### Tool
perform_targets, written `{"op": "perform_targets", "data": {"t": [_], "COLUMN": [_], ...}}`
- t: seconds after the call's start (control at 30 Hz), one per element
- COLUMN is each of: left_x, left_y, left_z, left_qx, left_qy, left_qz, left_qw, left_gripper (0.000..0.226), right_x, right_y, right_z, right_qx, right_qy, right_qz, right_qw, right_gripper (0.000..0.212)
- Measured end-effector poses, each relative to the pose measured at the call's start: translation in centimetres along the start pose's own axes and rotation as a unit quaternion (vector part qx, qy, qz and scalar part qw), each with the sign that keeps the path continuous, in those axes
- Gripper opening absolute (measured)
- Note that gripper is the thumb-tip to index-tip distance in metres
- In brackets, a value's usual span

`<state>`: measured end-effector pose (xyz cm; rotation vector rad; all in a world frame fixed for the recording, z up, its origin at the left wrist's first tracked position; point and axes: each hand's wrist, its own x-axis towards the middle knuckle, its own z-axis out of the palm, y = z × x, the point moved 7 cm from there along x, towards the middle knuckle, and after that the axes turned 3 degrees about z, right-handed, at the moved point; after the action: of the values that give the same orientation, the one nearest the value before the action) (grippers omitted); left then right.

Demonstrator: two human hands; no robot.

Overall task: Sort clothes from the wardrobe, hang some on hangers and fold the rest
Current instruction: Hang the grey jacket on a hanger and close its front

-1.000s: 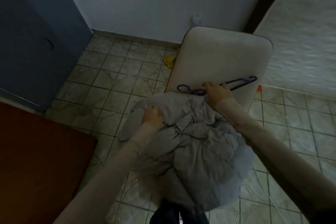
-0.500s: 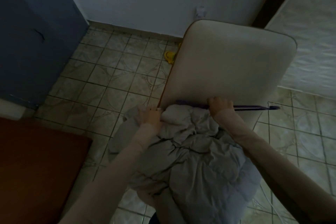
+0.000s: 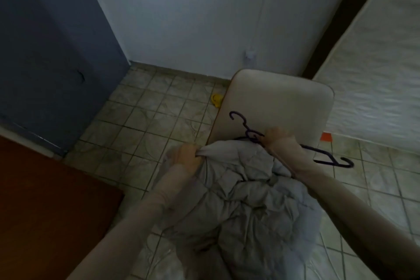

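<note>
- The left hand (image 3: 189, 158) clutches a bunched fold of the garment (image 3: 238, 200), fingers curled tight into the cloth.
- The right hand (image 3: 278, 140) grips the hanger (image 3: 327, 158) about its middle, fingers wrapped round the bar.
- The hanger is dark purple and tilted: its hook curls up over the cushion (image 3: 277, 98), and its other end juts out past the cushion's right edge over the floor (image 3: 145, 125).
- The garment is pale grey and crumpled; its top lies against the cushion's near edge and the rest hangs in a heap between the forearms.
- A small yellow thing (image 3: 216, 99) lies on the floor just beside the cushion's left edge.
- A brown panel (image 3: 45, 200) fills the lower left.
</note>
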<state>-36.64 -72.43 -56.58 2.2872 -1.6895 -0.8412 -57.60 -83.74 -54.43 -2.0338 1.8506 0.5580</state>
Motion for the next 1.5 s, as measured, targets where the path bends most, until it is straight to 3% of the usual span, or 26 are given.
{"op": "perform_targets", "data": {"t": [0.13, 0.3, 0.4, 0.47, 0.53, 0.67, 0.77, 0.87, 0.93, 1.03, 1.2, 1.27, 1.33, 1.5], "left_x": [-2.1, -5.1, -6.2, -7.1, -8.1, -11.5, -13.9, -16.0, -16.7, -16.9, -16.5, -16.0, -15.2, -14.5], "left_y": [2.2, 7.3, 10.4, 12.4, 14.7, 20.3, 23.2, 24.8, 25.5, 24.9, 22.3, 20.7, 19.0, 17.5], "left_z": [-6.2, -15.6, -20.8, -24.2, -27.4, -33.1, -36.6, -39.0, -39.8, -40.4, -40.5, -40.5, -40.3, -38.3], "left_qx": [-0.035, -0.117, -0.149, -0.15, -0.152, -0.097, -0.085, -0.095, -0.086, -0.067, -0.05, -0.063, -0.099, -0.126], "left_qy": [0.079, 0.215, 0.28, 0.315, 0.342, 0.395, 0.438, 0.484, 0.491, 0.492, 0.49, 0.484, 0.462, 0.394], "left_qz": [0.015, 0.086, 0.122, 0.133, 0.162, 0.221, 0.246, 0.253, 0.259, 0.246, 0.203, 0.181, 0.169, 0.167], "left_qw": [0.996, 0.966, 0.94, 0.928, 0.913, 0.886, 0.86, 0.832, 0.827, 0.833, 0.846, 0.854, 0.865, 0.895], "left_gripper": [0.042, 0.035, 0.048, 0.029, 0.019, 0.028, 0.024, 0.038, 0.033, 0.026, 0.026, 0.024, 0.02, 0.025], "right_x": [-2.6, -6.5, -9.3, -11.5, -13.8, -17.8, -19.8, -20.7, -20.6, -20.3, -20.2, -20.5, -20.8, -20.0], "right_y": [0.4, 0.8, -0.2, -1.2, -2.2, -3.8, -3.8, -3.7, -3.5, -2.5, -1.8, -1.9, -1.7, -1.9], "right_z": [-3.9, -10.7, -13.2, -14.7, -16.8, -21.2, -24.5, -27.0, -28.4, -30.1, -31.8, -32.9, -34.0, -35.5], "right_qx": [0.04, 0.124, 0.289, 0.351, 0.381, 0.432, 0.454, 0.484, 0.461, 0.472, 0.466, 0.469, 0.467, 0.457], "right_qy": [0.009, 0.051, -0.041, -0.07, -0.044, -0.018, 0.062, 0.122, 0.208, 0.316, 0.366, 0.39, 0.421, 0.466], "right_qz": [0.002, -0.028, -0.081, -0.126, -0.178, -0.261, -0.291, -0.303, -0.291, -0.271, -0.279, -0.29, -0.291, -0.28], "right_qw": [0.999, 0.991, 0.953, 0.925, 0.906, 0.863, 0.84, 0.812, 0.812, 0.777, 0.756, 0.738, 0.721, 0.704], "right_gripper": [0.06, 0.058, 0.04, 0.038, 0.041, 0.049, 0.05, 0.044, 0.048, 0.049, 0.033, 0.037, 0.042, 0.024]}}
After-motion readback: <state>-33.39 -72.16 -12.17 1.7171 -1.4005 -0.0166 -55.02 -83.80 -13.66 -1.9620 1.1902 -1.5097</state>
